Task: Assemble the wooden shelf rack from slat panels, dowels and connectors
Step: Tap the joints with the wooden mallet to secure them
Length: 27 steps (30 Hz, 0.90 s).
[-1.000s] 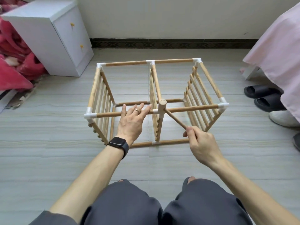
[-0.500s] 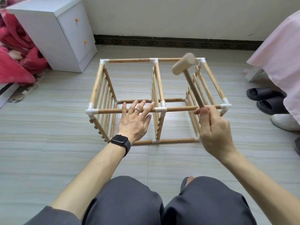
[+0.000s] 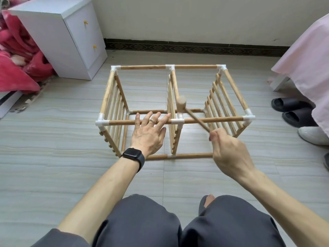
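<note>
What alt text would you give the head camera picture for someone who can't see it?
A person's right hand brings a small wooden mallet onto the white middle connector of a wooden slat rack on the tiled floor, while the left hand presses flat on the front dowel.

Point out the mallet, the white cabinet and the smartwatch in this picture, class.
mallet (image 3: 181, 103): head view, on its wooden head above the middle connector.
white cabinet (image 3: 53, 40): head view, on its side panel.
smartwatch (image 3: 131, 155): head view, on its dark screen, left wrist.
</note>
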Each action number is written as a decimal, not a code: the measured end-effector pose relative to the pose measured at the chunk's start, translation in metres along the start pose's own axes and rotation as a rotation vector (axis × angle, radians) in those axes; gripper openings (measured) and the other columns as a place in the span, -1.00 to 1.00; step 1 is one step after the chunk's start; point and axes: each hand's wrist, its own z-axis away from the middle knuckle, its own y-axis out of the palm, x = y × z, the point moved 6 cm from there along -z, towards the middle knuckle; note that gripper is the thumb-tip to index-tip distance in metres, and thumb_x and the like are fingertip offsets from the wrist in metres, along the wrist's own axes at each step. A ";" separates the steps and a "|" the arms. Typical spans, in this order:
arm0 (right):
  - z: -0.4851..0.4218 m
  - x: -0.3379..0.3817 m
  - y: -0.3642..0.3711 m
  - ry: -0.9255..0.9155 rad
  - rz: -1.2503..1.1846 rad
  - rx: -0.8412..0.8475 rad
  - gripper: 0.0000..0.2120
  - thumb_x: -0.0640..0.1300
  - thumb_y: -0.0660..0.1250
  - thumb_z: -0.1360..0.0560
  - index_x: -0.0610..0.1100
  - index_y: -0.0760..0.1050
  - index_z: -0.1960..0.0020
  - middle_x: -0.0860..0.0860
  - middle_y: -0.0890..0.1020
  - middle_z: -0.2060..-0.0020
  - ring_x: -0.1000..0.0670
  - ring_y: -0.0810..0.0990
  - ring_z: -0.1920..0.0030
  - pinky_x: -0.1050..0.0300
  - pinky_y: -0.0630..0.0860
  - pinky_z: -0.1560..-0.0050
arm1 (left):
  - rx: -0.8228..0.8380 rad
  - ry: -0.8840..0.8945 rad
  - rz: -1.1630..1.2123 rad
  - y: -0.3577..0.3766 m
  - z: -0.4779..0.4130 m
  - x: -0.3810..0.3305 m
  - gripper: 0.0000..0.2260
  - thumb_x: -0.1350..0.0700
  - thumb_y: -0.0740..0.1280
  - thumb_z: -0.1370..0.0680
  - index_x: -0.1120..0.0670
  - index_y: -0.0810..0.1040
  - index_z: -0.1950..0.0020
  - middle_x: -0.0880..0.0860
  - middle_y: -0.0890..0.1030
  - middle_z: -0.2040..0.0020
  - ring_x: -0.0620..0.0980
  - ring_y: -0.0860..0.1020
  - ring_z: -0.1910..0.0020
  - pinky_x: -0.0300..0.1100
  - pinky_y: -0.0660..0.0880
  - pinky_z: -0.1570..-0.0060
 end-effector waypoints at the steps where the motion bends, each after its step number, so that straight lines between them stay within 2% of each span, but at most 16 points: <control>1: 0.001 0.004 -0.004 -0.019 -0.069 -0.091 -0.65 0.08 -0.08 -0.72 -0.09 0.34 0.04 0.11 0.44 0.45 0.08 0.40 0.50 0.16 0.24 0.51 | 0.004 -0.002 0.000 0.000 0.000 0.001 -0.52 -0.13 0.00 -0.70 -0.34 -0.07 -0.59 -0.09 0.16 -0.63 0.02 -0.01 -0.63 0.05 -0.56 -0.39; 2: 0.003 0.003 -0.003 -0.019 -0.099 -0.108 -0.69 0.06 -0.07 -0.72 -0.08 0.31 0.04 0.12 0.42 0.47 0.12 0.38 0.52 0.22 0.21 0.54 | 0.015 -0.002 0.003 0.000 0.000 0.000 -0.52 -0.13 0.01 -0.70 -0.34 -0.06 -0.59 -0.09 0.16 -0.63 0.02 -0.01 -0.63 0.03 -0.58 -0.38; 3: 0.003 0.002 0.004 -0.018 -0.081 -0.042 -0.70 0.07 -0.09 -0.72 -0.06 0.28 0.04 0.11 0.42 0.49 0.10 0.39 0.54 0.22 0.23 0.55 | 0.024 -0.001 0.010 0.000 0.000 0.000 -0.53 -0.12 0.01 -0.70 -0.34 -0.04 -0.59 -0.09 0.16 -0.63 0.02 -0.02 -0.63 0.04 -0.57 -0.38; 5: 0.010 -0.007 0.028 0.076 0.005 0.274 -0.69 0.11 -0.10 -0.70 -0.04 0.23 0.08 -0.01 0.49 0.48 -0.07 0.48 0.48 0.02 0.38 0.46 | 0.033 -0.004 0.033 0.000 0.001 0.001 -0.56 -0.11 0.00 -0.70 -0.32 0.03 -0.58 -0.10 0.18 -0.62 0.01 -0.02 -0.63 0.08 -0.49 -0.44; 6: 0.013 -0.015 0.033 0.117 0.003 0.341 -0.69 0.12 -0.08 -0.69 -0.04 0.25 0.09 -0.04 0.52 0.46 -0.12 0.51 0.43 -0.02 0.39 0.39 | 0.042 -0.002 0.053 -0.002 0.002 0.002 -0.58 -0.11 0.00 -0.71 -0.32 0.07 -0.57 -0.11 0.20 -0.60 0.01 0.00 -0.63 0.09 -0.44 -0.47; 10: 0.015 -0.034 0.011 0.186 -0.149 0.110 -0.67 0.14 0.01 -0.64 0.03 0.42 0.13 0.04 0.56 0.45 0.02 0.53 0.41 0.07 0.32 0.40 | 0.059 -0.012 0.080 -0.008 0.001 0.015 -0.63 -0.17 -0.06 -0.70 -0.31 0.23 -0.50 -0.14 0.30 -0.54 0.00 0.04 -0.62 0.12 -0.26 -0.56; 12: 0.023 -0.048 -0.001 0.251 -0.194 0.036 -0.67 0.13 0.04 -0.66 0.03 0.45 0.13 0.05 0.57 0.46 0.07 0.57 0.37 0.18 0.33 0.46 | 0.076 -0.069 0.040 -0.014 0.002 0.029 -0.58 -0.23 -0.13 -0.67 -0.29 0.30 -0.47 -0.08 0.34 -0.54 0.04 0.07 -0.61 0.17 -0.20 -0.56; 13: 0.029 -0.056 -0.008 0.291 -0.201 -0.001 -0.68 0.12 0.05 -0.67 0.02 0.45 0.13 0.09 0.59 0.45 0.09 0.57 0.38 0.18 0.38 0.45 | 0.084 -0.115 0.003 -0.017 0.002 0.038 -0.53 -0.26 -0.18 -0.66 -0.28 0.32 -0.47 -0.04 0.35 -0.54 0.07 0.09 -0.61 0.21 -0.17 -0.56; 15: 0.044 -0.075 -0.022 0.368 -0.215 -0.076 -0.70 0.10 0.06 -0.68 0.03 0.46 0.12 0.19 0.59 0.42 0.09 0.56 0.41 0.27 0.42 0.40 | 0.121 -0.186 -0.078 -0.022 0.003 0.051 -0.44 -0.30 -0.27 -0.63 -0.28 0.25 -0.53 0.02 0.30 -0.58 0.12 0.08 -0.61 0.28 -0.15 -0.54; 17: 0.055 -0.094 -0.035 0.435 -0.199 -0.140 -0.71 0.09 0.08 -0.68 0.03 0.46 0.11 0.18 0.58 0.41 0.13 0.56 0.37 0.32 0.42 0.37 | 0.166 -0.176 -0.155 -0.025 -0.003 0.048 -0.42 -0.33 -0.28 -0.61 -0.27 0.09 -0.61 0.03 0.16 -0.63 0.15 0.01 -0.62 0.31 -0.18 -0.52; 19: 0.062 -0.110 -0.043 0.503 -0.182 -0.172 -0.72 0.10 0.08 -0.68 0.04 0.45 0.10 0.08 0.57 0.44 0.20 0.56 0.29 0.36 0.40 0.34 | 0.170 -0.110 -0.199 -0.029 -0.019 0.023 -0.39 -0.33 -0.24 -0.61 -0.18 0.02 -0.64 0.05 0.07 -0.65 0.16 -0.04 -0.63 0.31 -0.17 -0.52; 21: 0.064 -0.119 -0.048 0.546 -0.167 -0.165 -0.73 0.09 0.09 -0.68 0.03 0.46 0.09 0.07 0.58 0.42 0.26 0.55 0.24 0.39 0.39 0.30 | 0.166 -0.012 -0.180 -0.033 -0.039 -0.017 -0.38 -0.32 -0.17 -0.64 -0.08 0.03 -0.65 0.08 0.07 -0.65 0.16 -0.01 -0.63 0.29 -0.12 -0.52; 25: 0.064 -0.129 -0.046 0.579 -0.116 -0.115 -0.73 0.07 0.08 -0.68 0.03 0.46 0.09 0.07 0.62 0.36 0.10 0.56 0.32 0.29 0.37 0.34 | 0.223 0.335 -0.158 -0.026 -0.059 -0.124 -0.39 -0.25 -0.03 -0.66 -0.01 0.02 -0.65 0.07 0.28 -0.58 0.12 0.18 -0.58 0.21 0.07 -0.52; 27: 0.066 -0.134 -0.042 0.610 -0.090 -0.078 -0.69 0.11 0.06 -0.67 0.04 0.49 0.10 0.10 0.62 0.34 0.08 0.52 0.32 0.09 0.38 0.30 | 0.299 0.445 -0.133 -0.018 -0.064 -0.166 -0.43 -0.21 -0.01 -0.68 -0.02 0.04 -0.64 0.05 0.40 -0.51 0.12 0.30 -0.51 0.17 0.19 -0.47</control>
